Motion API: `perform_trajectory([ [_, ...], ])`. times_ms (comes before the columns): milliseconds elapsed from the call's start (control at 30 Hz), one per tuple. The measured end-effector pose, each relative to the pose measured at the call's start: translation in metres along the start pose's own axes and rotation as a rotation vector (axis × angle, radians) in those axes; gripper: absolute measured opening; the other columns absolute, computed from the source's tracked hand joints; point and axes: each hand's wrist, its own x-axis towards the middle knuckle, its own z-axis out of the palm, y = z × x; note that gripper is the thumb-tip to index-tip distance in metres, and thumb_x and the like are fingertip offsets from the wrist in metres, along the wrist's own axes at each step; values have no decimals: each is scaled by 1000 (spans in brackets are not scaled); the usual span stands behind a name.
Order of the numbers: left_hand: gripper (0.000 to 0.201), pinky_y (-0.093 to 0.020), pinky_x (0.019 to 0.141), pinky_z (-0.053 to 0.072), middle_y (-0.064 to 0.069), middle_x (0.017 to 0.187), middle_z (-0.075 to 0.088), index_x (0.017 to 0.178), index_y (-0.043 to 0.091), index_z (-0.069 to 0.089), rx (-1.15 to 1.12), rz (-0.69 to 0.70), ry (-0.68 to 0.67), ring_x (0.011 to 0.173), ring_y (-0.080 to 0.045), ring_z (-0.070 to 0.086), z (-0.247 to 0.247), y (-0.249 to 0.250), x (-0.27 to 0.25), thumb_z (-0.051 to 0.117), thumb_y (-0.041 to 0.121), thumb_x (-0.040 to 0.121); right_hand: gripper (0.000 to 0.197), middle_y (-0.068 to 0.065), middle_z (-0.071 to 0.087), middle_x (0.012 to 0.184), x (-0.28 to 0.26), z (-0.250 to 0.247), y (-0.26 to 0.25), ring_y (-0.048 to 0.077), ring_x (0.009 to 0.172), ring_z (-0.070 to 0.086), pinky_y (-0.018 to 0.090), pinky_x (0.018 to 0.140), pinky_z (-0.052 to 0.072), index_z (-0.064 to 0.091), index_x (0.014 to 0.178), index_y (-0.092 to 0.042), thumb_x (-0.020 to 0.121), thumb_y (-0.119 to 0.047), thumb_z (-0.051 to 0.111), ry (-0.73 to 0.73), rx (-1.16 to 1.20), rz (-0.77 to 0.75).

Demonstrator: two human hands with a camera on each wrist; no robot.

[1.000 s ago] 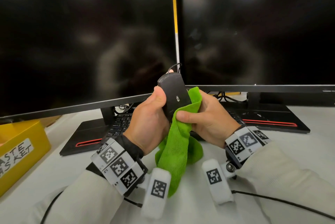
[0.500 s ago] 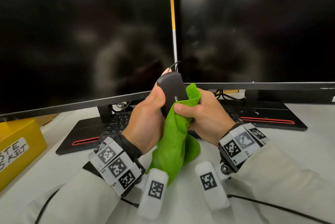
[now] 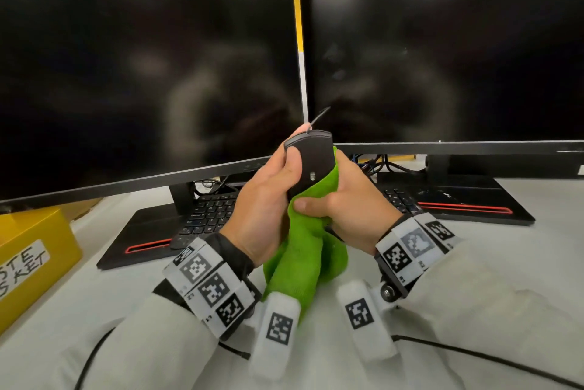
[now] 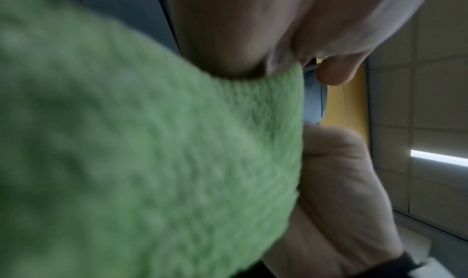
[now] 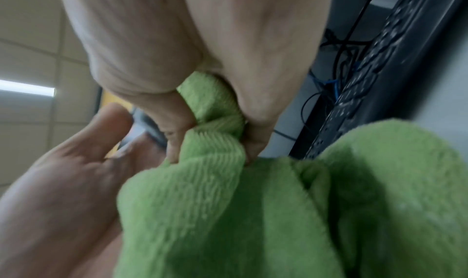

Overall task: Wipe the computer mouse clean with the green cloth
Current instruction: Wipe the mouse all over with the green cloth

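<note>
1. Both hands are busy: my left hand (image 3: 265,200) has its thumb and fingers curled round the computer mouse (image 3: 311,162), holding it up off the desk (image 3: 521,263), between the two monitors' lower edges. My right hand (image 3: 344,203) pinches a bunched bit of the green cloth (image 3: 303,250) between thumb and fingers and presses it against the mouse's lower right side.

2. Step-wise I'd say we're mid-wipe, working the flat dark face turned toward the head camera, probably the underside. The rest of the cloth just hangs down between my wrists.

3. Orientation: the mouse stands nearly upright, long axis running up and down with a slight lean. The cable end points up, the cable (image 3: 319,116) sticking out the top, and the other end is buried in cloth and palm.

4. Next move, I reckon: drag the cloth up along that long axis, then roll the mouse in the left hand to reach the covered sides. Needs a firm left grip so it doesn't slip.

5. Wrist cams are mostly blurry green cloth and fingers, so not much extra there.
</note>
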Motion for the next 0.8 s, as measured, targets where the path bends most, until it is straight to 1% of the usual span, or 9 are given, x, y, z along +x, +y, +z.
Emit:
perform_trajectory([
  [67, 35, -52, 118, 45, -17, 133, 72, 135, 9, 65, 137, 93, 68, 130, -32, 65, -5, 6, 3, 60, 22, 103, 67, 29, 67, 120, 3, -8, -2, 48, 113, 65, 62, 96, 52, 58, 126, -1, 62, 17, 63, -22, 90, 38],
  [167, 17, -45, 99, 61, -15, 114, 80, 114, 13, 75, 364, 190, 153, 112, -27, 75, -18, 14, 4, 65, 7, 101, 56, 32, 64, 125, 8, -18, -2, 51, 115, 62, 66, 100, 47, 59, 127, 5, 75, 22, 51, 4, 222, 59],
  [267, 16, -43, 84, 66, -17, 108, 80, 112, 8, 73, 444, 186, 185, 105, -30, 77, -24, 16, 4, 66, 2, 99, 49, 31, 64, 126, 8, -19, 1, 51, 116, 62, 64, 100, 48, 60, 128, 4, 83, 20, 47, 15, 266, 65],
  [367, 16, -50, 82, 66, -20, 105, 79, 114, 3, 71, 492, 216, 185, 100, -30, 78, -19, 17, 3, 68, 3, 99, 51, 30, 65, 126, 7, -14, 4, 51, 117, 61, 64, 100, 48, 61, 128, 0, 80, 13, 56, 1, 234, 42],
  [467, 15, -56, 80, 65, -19, 103, 79, 113, 3, 72, 505, 254, 199, 99, -34, 78, -17, 16, 3, 69, 6, 99, 48, 22, 68, 125, 5, -10, 4, 43, 118, 64, 62, 103, 47, 62, 129, -8, 81, -1, 65, 14, 178, -1],
  [567, 24, -61, 82, 63, -17, 103, 80, 111, 4, 73, 516, 281, 202, 99, -39, 76, -14, 15, 3, 75, 18, 92, 37, 18, 72, 119, 2, -10, 1, 37, 114, 67, 61, 102, 49, 66, 122, -10, 86, -16, 71, 29, 103, -30],
  [667, 29, -61, 83, 62, -14, 99, 80, 107, 7, 72, 544, 291, 222, 97, -39, 77, -13, 15, 3, 75, 24, 84, 26, 20, 72, 115, 2, -14, 0, 37, 110, 69, 59, 101, 51, 68, 118, -5, 92, -12, 66, 31, 115, -15],
  [733, 26, -59, 82, 63, -13, 97, 79, 105, 8, 69, 533, 285, 253, 95, -36, 77, -14, 15, 4, 76, 20, 82, 28, 19, 72, 120, 4, -17, -1, 36, 114, 68, 55, 103, 50, 66, 123, -4, 97, -8, 57, 52, 150, 6],
  [800, 24, -58, 82, 65, -20, 101, 77, 104, 4, 65, 446, 273, 301, 99, -36, 77, -17, 15, 6, 75, 11, 83, 31, 19, 71, 122, 8, -19, 0, 36, 115, 67, 56, 105, 48, 65, 126, -6, 99, -8, 53, 131, 180, 22],
])
